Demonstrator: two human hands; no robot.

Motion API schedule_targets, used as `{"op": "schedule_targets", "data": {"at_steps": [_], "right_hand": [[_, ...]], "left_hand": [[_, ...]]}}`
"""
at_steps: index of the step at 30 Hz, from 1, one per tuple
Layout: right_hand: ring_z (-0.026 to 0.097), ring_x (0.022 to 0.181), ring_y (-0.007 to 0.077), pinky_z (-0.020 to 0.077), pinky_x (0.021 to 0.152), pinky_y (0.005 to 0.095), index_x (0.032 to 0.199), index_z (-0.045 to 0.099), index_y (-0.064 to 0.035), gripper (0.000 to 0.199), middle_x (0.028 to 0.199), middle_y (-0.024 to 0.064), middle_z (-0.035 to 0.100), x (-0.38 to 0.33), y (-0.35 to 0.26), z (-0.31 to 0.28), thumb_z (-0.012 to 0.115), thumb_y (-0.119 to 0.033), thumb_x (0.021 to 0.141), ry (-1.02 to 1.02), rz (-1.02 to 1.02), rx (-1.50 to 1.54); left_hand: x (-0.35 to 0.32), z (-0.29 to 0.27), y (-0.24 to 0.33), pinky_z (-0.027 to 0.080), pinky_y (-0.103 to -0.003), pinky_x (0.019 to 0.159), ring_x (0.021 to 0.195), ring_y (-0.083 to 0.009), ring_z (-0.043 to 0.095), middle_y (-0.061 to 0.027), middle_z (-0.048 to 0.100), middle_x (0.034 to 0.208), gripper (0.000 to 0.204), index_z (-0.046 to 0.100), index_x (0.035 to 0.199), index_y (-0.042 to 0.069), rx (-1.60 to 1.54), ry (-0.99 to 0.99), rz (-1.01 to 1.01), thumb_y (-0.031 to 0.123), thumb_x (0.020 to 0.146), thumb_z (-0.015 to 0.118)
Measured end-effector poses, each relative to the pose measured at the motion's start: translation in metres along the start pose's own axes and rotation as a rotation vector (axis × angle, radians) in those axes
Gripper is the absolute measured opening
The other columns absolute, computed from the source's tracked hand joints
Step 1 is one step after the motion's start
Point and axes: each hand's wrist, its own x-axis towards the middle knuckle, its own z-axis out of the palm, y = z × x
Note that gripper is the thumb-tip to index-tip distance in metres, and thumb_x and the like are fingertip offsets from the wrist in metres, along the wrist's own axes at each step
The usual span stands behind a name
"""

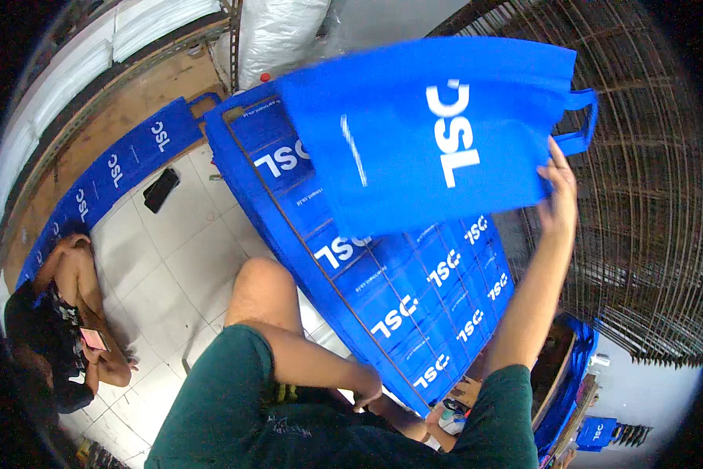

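My right hand (558, 187) is raised and grips a blue fabric bag (414, 133) with white lettering by its edge near the handles (582, 117); the bag hangs flat in the air and is blurred. Beneath it a long overlapping row of the same blue bags (398, 297) lies on a wire-frame rack. My left hand (367, 388) rests low at the near edge of that row, fingers curled downward; whether it grips anything is unclear. My bare knee (265, 285) is bent up beside the row.
Another person (62, 328) sits on the white tiled floor (171, 258) at the left, holding a phone. More blue bags (109, 176) line a wooden wall. A black object (160, 189) lies on the tiles. Wire mesh (640, 234) fills the right; white sacks (277, 35) stand behind.
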Motion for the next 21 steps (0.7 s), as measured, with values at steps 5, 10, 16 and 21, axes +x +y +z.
{"op": "schedule_targets", "data": {"at_steps": [5,10,16,21], "right_hand": [[0.05,0.102,0.0243,0.0386,0.091,0.0463,0.125,0.05,-0.0072,0.056,0.11,0.0106,0.055,0.095,0.159,0.022,0.056,-0.004,0.07,0.34,0.089,0.307],[0.039,0.117,0.0261,0.0252,0.096,0.0561,0.14,0.023,-0.0089,0.08,0.134,0.0135,0.038,0.12,0.283,0.057,0.056,0.002,0.069,0.552,0.243,0.326],[0.045,0.114,0.0292,0.0353,0.096,0.0402,0.14,0.019,-0.001,0.082,0.131,0.0211,0.04,0.138,0.317,0.077,0.057,0.007,0.067,0.53,0.314,-0.024],[0.041,0.12,0.0322,0.0326,0.1,0.0352,0.139,0.019,0.0025,0.082,0.136,0.0231,0.034,0.14,0.325,0.083,0.057,0.006,0.066,0.647,0.185,-0.11]], "left_hand": [[-0.006,-0.027,-0.002,0.049,-0.039,0.072,0.083,-0.0252,0.063,-0.0071,0.067,0.088,0.045,0.071,0.088,0.012,-0.073,-0.065,0.063,0.047,0.059,0.076],[-0.044,-0.049,-0.008,0.05,-0.043,0.069,0.077,-0.0314,0.063,-0.0148,0.066,0.078,0.041,0.069,0.078,0.004,-0.176,0.158,0.095,0.038,0.055,0.073],[-0.033,-0.045,-0.018,0.05,-0.043,0.068,0.075,-0.0311,0.063,-0.0149,0.065,0.076,0.035,0.068,0.075,0.005,-0.158,0.275,0.079,0.035,0.056,0.07],[-0.034,-0.053,-0.019,0.05,-0.044,0.066,0.073,-0.0303,0.063,-0.0152,0.065,0.074,0.035,0.067,0.072,0.005,-0.184,0.226,0.043,0.034,0.054,0.07]]}}
